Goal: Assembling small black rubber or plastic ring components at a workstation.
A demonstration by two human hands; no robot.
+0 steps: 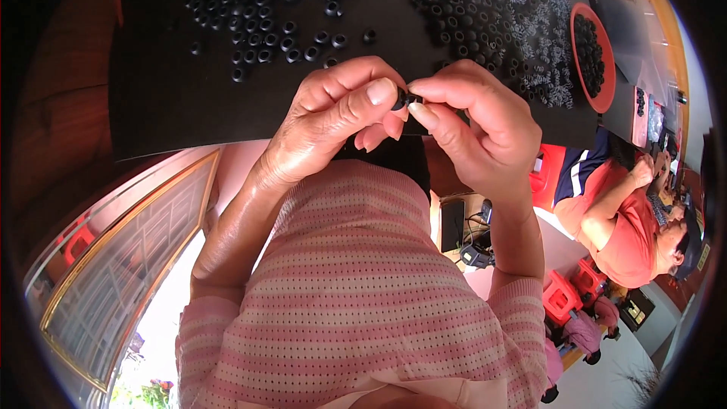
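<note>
The bowl [603, 98], orange and the only one of its kind in view, makes a handy mark: well to its left, in front of the person's torso, at least one small black piece [400, 99] sits at the meeting fingertips of two hands, though the fingers cover so much that I cannot tell whether a second is pressed against it. The left hand [326, 113], farther from the bowl, pinches with thumb and forefinger, its other fingers loosely bent; the right hand [485, 129], nearer the bowl, has thumb and forefinger narrowed on the same spot, both presumably using tips alone because so little surface is there to grip. Left of the bowl, black rings [469, 26] lie spread over one dark counter [166, 106], too many and too crowded to count, and the loose layer probably leaves each easy to pick up. Just beside the bowl, on its left, is one heap of pale curled strands [547, 38], tangled past counting, likely kept there so they stay largely apart from the rings. The bowl holds further black pieces [589, 49], also uncountable, its wall probably stopping them from rolling off, and just right of it lies one pink tray [641, 132]
</note>
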